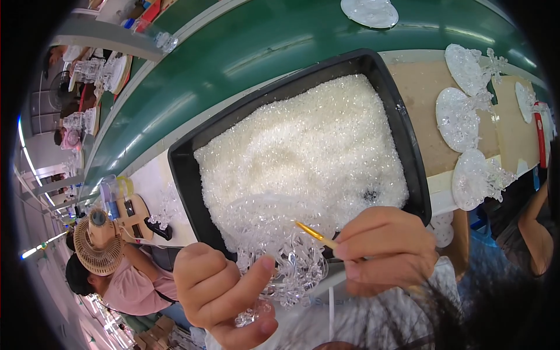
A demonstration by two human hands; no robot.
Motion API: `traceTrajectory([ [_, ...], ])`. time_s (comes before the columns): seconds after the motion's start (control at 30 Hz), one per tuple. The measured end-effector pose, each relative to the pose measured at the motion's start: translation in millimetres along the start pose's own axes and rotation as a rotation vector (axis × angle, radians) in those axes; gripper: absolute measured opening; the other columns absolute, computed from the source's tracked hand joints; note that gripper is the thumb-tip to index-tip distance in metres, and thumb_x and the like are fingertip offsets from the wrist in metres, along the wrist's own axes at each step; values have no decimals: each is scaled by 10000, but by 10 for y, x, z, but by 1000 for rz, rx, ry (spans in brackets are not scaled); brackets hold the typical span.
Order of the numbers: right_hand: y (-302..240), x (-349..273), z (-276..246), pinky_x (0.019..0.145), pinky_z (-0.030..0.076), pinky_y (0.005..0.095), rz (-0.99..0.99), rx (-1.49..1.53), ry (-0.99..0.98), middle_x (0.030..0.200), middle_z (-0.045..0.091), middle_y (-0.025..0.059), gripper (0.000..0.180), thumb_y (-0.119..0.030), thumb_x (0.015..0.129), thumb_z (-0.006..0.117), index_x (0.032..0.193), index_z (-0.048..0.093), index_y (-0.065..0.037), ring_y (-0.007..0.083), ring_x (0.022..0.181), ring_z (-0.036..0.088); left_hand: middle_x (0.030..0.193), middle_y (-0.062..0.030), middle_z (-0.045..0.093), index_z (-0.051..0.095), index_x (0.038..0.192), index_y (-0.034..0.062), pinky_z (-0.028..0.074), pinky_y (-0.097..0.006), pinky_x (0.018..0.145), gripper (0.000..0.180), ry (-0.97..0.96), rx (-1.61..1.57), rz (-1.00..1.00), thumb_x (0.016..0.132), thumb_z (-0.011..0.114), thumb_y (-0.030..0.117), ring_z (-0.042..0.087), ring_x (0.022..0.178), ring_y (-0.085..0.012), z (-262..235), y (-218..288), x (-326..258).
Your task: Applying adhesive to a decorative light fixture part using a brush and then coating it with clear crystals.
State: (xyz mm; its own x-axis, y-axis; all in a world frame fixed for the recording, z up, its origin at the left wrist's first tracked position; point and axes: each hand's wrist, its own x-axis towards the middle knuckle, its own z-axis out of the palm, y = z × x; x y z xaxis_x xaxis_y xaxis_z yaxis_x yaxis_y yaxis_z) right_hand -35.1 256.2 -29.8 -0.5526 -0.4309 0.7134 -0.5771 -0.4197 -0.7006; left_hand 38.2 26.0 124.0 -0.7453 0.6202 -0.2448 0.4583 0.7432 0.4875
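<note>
My left hand point(213, 289) is closed round a clear, glittering ornament point(289, 265) with a round base and many knobbly see-through parts. It tilts over the near edge of a black tray point(413, 146), which holds a broad heap of white sparkling granules point(303, 125). Between the thumb and fingers of my right hand point(391, 248) is a thin paintbrush point(315, 232) with a gold-coloured ferrule. The brush tip points left at the ornament and overlaps it in this view; whether it touches cannot be told. Part of the ornament is hidden behind my left fingers.
Beyond the tray runs a green conveyor belt point(245, 67) carrying a round clear piece point(370, 13). Several similar ornaments point(458, 119) lie on brown board at right. A beige fan point(98, 245) and a person in pink point(137, 277) are at left; another person's arm point(535, 233) is at right.
</note>
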Motion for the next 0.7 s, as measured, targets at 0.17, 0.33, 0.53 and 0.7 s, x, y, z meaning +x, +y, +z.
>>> traceTrajectory([
  [0.17,38,-23,46,604,581,359,-25,-7,68,980,679,190,272,-25,703,849,902,666,3,325,742,685,834,-97,624,584,1240,4,472,-436,655,561,147,-30,-42,711,753,80,591,721,-267,120,0,-15],
  [0.33,-105,-30,-172,591,553,333,-43,-88,208,955,657,182,190,-6,768,752,919,637,-15,299,776,653,772,-156,659,562,1061,13,411,-364,517,257,445,192,-38,821,632,75,509,563,-203,320,-369,-139],
  [0.53,-147,417,-719,668,503,301,136,-445,313,914,618,123,127,-122,931,593,957,624,-1,197,808,606,1036,-141,671,566,1195,-8,541,-309,776,230,1325,99,-107,1000,558,115,686,838,-211,-63,-1261,421],
  [0.7,-53,1067,-1273,662,472,257,603,-520,244,827,627,48,209,-160,987,541,923,627,20,105,734,572,827,-228,688,535,1150,29,540,-467,730,199,1158,224,-235,982,524,136,682,791,-432,-788,-2253,1492],
])
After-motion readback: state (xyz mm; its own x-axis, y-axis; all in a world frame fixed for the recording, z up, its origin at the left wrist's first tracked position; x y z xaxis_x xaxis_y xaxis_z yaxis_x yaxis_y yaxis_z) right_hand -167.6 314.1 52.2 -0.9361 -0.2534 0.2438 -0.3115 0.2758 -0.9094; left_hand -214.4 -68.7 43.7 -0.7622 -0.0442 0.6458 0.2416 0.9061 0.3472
